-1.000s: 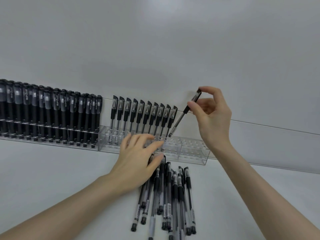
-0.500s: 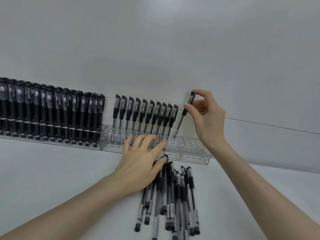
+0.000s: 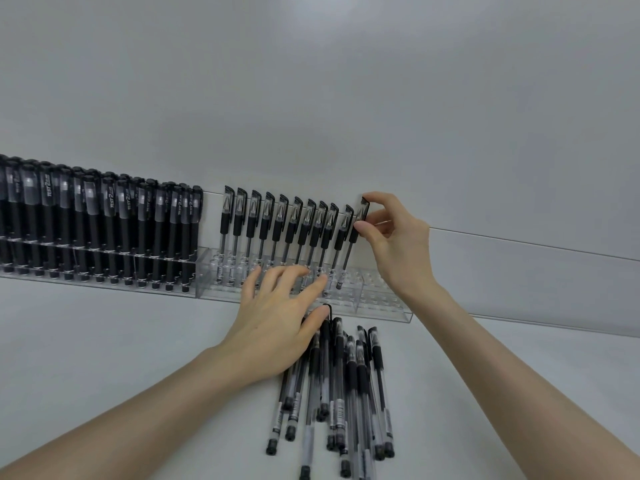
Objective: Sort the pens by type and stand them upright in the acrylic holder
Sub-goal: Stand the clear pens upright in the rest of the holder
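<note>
One slim black pen (image 3: 354, 234), tilted slightly, stands at the right end of a row of matching pens (image 3: 277, 223) in the clear acrylic holder (image 3: 384, 308) at centre frame, its lower end down among the holder's holes. The right hand (image 3: 394, 240) pinches the pen's cap between thumb and forefinger (the other fingers loosely curled). The left hand (image 3: 277, 327), fingers spread and straight, rests on the upper end of a heap of loose pens (image 3: 349, 389) lying on the white tabletop (image 3: 104, 341) just below the holder, fingertips reaching its front wall. Thicker black pens (image 3: 104, 216) fill a second holder (image 3: 104, 285) at left of frame, against a pale wall (image 3: 311, 81).
</note>
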The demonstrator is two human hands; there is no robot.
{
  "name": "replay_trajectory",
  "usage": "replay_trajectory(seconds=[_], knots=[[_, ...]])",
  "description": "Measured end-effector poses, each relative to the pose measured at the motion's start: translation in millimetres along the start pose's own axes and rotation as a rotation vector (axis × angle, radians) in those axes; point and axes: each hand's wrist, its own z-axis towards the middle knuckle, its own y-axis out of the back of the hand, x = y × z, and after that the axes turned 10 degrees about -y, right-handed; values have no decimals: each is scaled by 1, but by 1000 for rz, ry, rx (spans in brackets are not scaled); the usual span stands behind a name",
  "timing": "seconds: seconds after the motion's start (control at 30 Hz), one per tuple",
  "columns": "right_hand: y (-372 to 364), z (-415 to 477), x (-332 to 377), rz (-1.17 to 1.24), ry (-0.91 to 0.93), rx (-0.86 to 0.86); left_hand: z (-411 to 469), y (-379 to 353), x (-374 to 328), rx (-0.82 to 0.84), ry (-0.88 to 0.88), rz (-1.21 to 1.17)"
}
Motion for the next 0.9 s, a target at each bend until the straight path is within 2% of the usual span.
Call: replay_trajectory(seconds=[0.47,0.67,0.9], knots=[[1,-1,2,-46,-69,101,0,1,0,15,9,0],[3,-8,0,-112,-37,68,0,3,-1,21,3,-12],[12,-42,6,-140,-121,144,9,27,-5,-110,96,-263]])
